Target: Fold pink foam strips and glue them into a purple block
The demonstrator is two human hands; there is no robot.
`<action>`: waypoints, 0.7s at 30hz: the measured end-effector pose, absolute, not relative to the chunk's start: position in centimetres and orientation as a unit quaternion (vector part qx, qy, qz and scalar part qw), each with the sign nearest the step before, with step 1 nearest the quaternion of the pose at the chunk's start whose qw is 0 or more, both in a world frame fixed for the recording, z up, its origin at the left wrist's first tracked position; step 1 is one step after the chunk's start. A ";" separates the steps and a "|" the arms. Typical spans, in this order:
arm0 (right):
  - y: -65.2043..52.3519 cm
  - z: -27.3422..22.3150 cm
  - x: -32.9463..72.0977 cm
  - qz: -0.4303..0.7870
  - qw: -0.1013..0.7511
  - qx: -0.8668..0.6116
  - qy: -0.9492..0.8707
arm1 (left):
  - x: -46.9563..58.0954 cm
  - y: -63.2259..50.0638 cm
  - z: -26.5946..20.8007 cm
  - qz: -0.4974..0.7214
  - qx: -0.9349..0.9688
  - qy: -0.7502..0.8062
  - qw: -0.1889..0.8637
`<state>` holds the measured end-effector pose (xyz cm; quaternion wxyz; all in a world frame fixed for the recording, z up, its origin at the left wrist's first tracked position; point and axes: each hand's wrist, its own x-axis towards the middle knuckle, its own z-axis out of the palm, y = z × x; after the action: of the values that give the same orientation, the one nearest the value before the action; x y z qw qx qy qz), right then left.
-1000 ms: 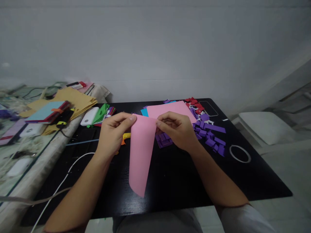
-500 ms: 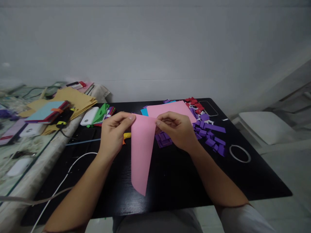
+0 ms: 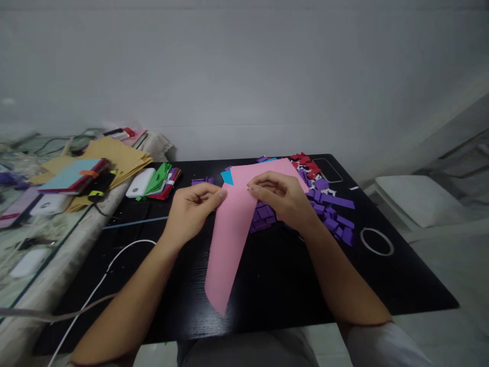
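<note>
A curved strip of pink paper (image 3: 231,244) hangs between my hands above the black table (image 3: 282,285). My left hand (image 3: 193,209) pinches its upper left corner between thumb and fingers. At the upper right corner, my right hand (image 3: 280,196) grips the strip with thumb and curled fingers. Behind the hands lies a larger pink sheet (image 3: 263,168), with blue paper (image 3: 226,177) showing from under its left edge. Folded purple paper pieces (image 3: 263,218) lie partly hidden behind the strip and my right hand.
Purple pieces (image 3: 332,219) and red pieces (image 3: 305,160) are heaped at the right. Green paper (image 3: 160,178) and a white device (image 3: 140,183) sit at the back left. A white cable (image 3: 101,280) crosses the left side. A cluttered glass table (image 3: 34,244) adjoins there.
My left hand has moved right, toward the right hand, with the strip's top edge. The strip now leans more, its lower end pointing left. A yellow object near the left hand is now hidden.
</note>
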<state>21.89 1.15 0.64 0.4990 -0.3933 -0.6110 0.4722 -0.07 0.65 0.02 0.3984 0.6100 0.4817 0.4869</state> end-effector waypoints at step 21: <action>3.0 1.4 26.0 0.340 0.577 -0.464 -0.579 | -4.4 1.9 1.3 0.440 0.641 0.497 0.386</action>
<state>26.04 3.01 1.37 0.5772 -0.4642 -0.5793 0.3403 -4.42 1.87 1.30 0.3860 0.6406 0.4968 0.4403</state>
